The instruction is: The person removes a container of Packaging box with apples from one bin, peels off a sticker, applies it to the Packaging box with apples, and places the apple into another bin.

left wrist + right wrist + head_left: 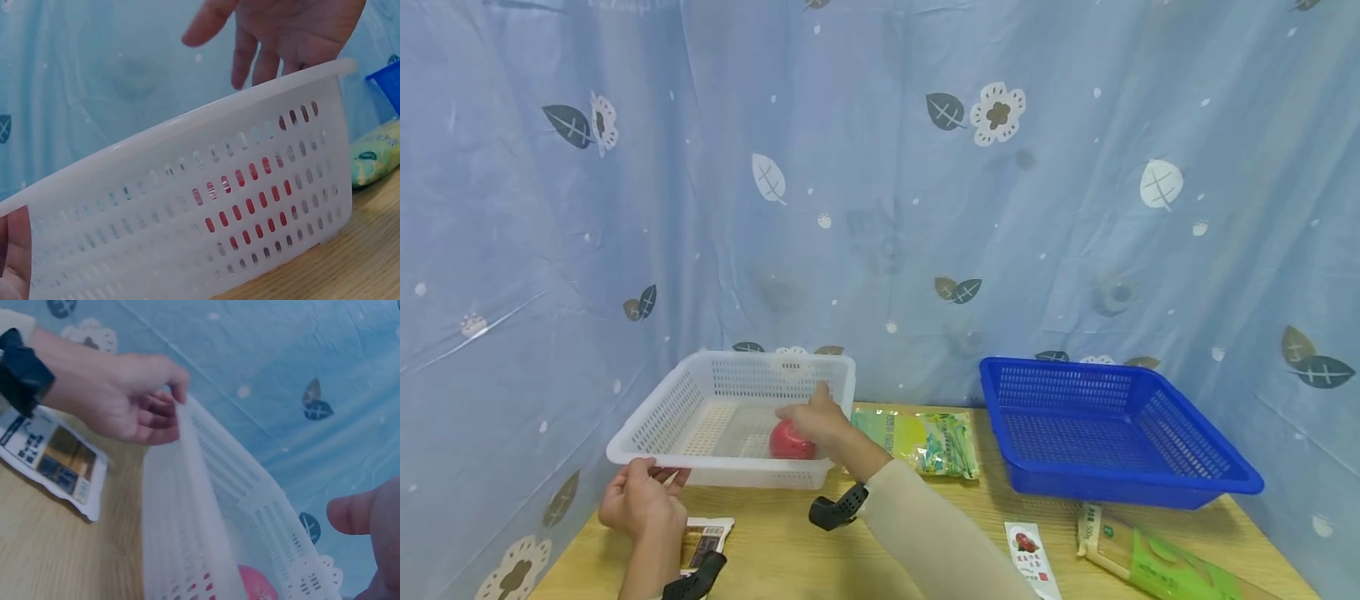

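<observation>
My left hand grips the front left rim of a white plastic basket, thumb on top and fingers beneath. A round red item lies inside, near the basket's front right corner; its kind is unclear. Over the basket's right side is my right hand, above the red item. From the left wrist view, this right hand has its fingers extended down behind the rim and its thumb spread away, with nothing held. Beside my left wrist lies a white and brown packet, partly hidden by the hand.
A blue basket stands at the right. Between the baskets lies a green and yellow bag. Nearer the front are a white packet with a red picture and a long green and beige pack. A patterned curtain hangs behind.
</observation>
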Demonstrator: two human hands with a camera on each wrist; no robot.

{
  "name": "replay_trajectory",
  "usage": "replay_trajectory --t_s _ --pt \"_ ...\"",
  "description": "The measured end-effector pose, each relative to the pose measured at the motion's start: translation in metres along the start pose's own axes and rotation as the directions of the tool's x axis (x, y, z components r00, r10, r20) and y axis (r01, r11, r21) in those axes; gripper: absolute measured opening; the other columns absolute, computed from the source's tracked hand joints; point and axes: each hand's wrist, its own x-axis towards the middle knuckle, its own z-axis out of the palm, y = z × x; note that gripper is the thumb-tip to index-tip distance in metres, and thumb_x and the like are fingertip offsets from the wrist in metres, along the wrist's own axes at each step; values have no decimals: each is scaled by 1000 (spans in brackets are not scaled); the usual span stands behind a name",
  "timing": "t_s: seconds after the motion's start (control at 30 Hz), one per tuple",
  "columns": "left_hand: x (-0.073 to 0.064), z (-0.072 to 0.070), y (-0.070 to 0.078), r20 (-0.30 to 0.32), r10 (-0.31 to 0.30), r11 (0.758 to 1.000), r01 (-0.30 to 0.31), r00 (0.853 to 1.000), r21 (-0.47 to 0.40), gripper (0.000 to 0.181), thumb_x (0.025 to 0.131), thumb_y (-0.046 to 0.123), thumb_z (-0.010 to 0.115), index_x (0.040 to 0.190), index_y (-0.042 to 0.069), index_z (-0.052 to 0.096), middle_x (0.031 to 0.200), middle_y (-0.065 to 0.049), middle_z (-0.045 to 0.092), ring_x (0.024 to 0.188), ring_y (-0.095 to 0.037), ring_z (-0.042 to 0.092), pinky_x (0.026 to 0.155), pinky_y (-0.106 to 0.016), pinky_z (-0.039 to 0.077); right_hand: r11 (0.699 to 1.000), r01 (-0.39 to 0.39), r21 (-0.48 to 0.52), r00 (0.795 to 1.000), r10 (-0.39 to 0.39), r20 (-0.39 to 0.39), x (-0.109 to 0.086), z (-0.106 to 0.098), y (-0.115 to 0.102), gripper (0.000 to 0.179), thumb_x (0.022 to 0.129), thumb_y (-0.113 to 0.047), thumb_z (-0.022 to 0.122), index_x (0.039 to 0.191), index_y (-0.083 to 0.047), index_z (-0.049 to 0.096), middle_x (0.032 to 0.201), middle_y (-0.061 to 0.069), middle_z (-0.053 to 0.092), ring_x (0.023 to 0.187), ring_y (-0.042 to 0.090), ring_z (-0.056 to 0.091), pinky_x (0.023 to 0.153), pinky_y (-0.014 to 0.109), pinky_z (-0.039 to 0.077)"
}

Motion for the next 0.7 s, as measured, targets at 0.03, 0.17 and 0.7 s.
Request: replay_trajectory --t_s 0.03,0.17,0.7 --pt "0 -1 -1 -4 -1 1000 1 1000 2 14 89 -2 56 77 4 52 60 -5 62 44 -18 61 43 -37 58 1000 -28 -2 1000 28 0 1 0 1 72 91 -28 73 146 -6 33 130 12 56 129 34 51 111 59 40" --pt "1 -2 -3 9 4 1000 -4 1000 -5 15 88 -4 56 75 3 54 57 -6 62 44 -18 61 44 -37 59 995 -92 -33 996 92 -9 6 2 1 90 91 -27 73 157 -1 17 139 21 51 133 38 47 112 60 39" --pt "-1 2 -6 16 37 999 -37 999 19 18 87 -4 56 70 2 55 55 -6 60 40 -17 60 38 -34 56 830 -135 -541 991 110 -79 13 24 5 85 94 -28 62 158 6 17 151 31 41 134 42 51 109 51 47"
